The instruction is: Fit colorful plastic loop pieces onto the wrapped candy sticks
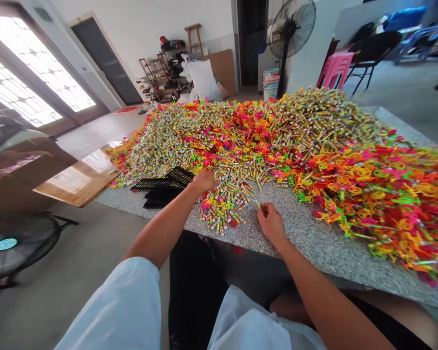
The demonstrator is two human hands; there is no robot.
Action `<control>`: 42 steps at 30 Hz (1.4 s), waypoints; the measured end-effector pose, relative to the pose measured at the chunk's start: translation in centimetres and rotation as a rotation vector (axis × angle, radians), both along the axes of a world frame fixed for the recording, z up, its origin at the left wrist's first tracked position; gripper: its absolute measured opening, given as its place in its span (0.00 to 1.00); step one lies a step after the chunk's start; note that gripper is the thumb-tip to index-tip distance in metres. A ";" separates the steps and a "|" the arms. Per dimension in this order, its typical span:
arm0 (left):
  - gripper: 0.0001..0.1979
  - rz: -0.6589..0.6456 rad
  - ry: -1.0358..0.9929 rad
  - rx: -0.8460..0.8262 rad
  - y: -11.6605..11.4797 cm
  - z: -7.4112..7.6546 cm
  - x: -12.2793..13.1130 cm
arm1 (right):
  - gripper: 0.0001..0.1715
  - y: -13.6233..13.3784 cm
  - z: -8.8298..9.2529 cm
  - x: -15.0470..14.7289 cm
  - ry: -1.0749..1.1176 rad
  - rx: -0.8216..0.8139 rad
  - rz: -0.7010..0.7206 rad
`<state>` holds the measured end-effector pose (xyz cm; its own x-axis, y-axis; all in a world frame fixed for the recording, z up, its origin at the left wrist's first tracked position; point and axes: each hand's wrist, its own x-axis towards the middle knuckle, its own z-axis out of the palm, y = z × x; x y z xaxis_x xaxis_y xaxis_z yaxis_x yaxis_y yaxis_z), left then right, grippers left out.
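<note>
Piles of small yellow-green printed tubes (168, 138) and bright plastic pieces (383, 189) in orange, pink, yellow and green cover a speckled grey stone table (299, 233). My left hand (204, 181) rests at the near edge of the tube pile, just right of some black slotted trays (162, 194); its fingertips are hidden among the tubes. A smaller heap of tubes (222, 209) lies between my hands. Over the bare stone to the right of that heap, my right hand (271, 221) is closed in a pinch on a small tube by thumb and forefinger.
A wooden board (76, 180) and a cardboard box (25, 175) stand at the left, with a floor fan (14, 248) below. Behind the table are a standing fan (290, 29), shelves (158, 73), a white sack (204, 80) and pink stools (337, 68).
</note>
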<state>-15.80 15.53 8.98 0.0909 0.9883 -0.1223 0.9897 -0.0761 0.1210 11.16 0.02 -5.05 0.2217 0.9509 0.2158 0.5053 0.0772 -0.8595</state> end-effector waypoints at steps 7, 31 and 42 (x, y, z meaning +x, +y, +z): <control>0.19 0.008 0.072 -0.075 -8.9 -3.2 -4.0 | 0.14 -0.1 0.5 0.1 0.021 -0.029 0.025; 0.32 0.318 -0.891 0.258 -10.1 -3.5 -3.9 | 0.13 -1.0 -0.3 0.0 -0.057 0.011 0.056; 0.20 0.120 -0.029 0.147 -12.5 -6.5 -4.4 | 0.13 -1.0 0.1 -0.1 -0.052 -0.009 0.052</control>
<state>-20.16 3.00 2.47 -0.0271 0.9993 0.0250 0.9890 0.0232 0.1461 11.09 -0.96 -4.99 0.1607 0.9629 0.2168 0.5444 0.0967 -0.8332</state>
